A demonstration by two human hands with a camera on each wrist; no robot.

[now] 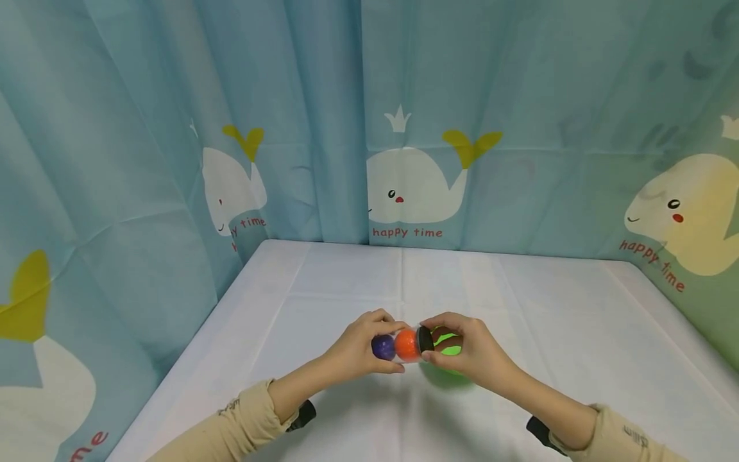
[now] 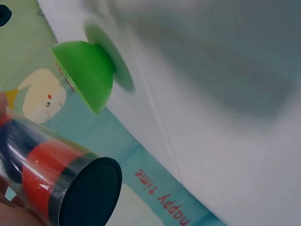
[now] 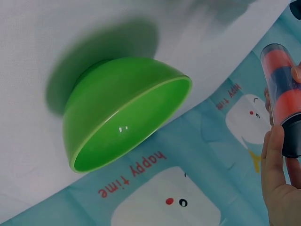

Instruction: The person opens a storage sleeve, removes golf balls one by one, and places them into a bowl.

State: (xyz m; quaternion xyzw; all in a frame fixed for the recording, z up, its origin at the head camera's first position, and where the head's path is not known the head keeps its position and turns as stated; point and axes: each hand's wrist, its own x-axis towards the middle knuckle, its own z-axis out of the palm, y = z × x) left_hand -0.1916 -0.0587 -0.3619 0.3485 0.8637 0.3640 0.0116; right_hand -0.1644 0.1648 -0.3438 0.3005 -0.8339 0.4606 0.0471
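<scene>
Both hands hold a clear tube [image 1: 408,345] of orange and purple balls sideways above the table. My left hand [image 1: 356,343] grips the tube's left part, thumb and fingers on opposite sides. At the other end, my right hand [image 1: 475,351] pinches the tube's black cap [image 1: 425,339]. A green bowl [image 3: 122,117] stands upright on the table; in the head view the right hand partly covers it. The left wrist view shows the tube's dark round end [image 2: 91,195] facing the camera, with the bowl [image 2: 87,70] beyond.
White cloth covers the table [image 1: 340,276]. Blue curtains [image 1: 323,96] printed with whales hang along its back and sides. Shadows of the arms fall on the cloth, and a dark band [image 1: 301,416] shows at the left wrist.
</scene>
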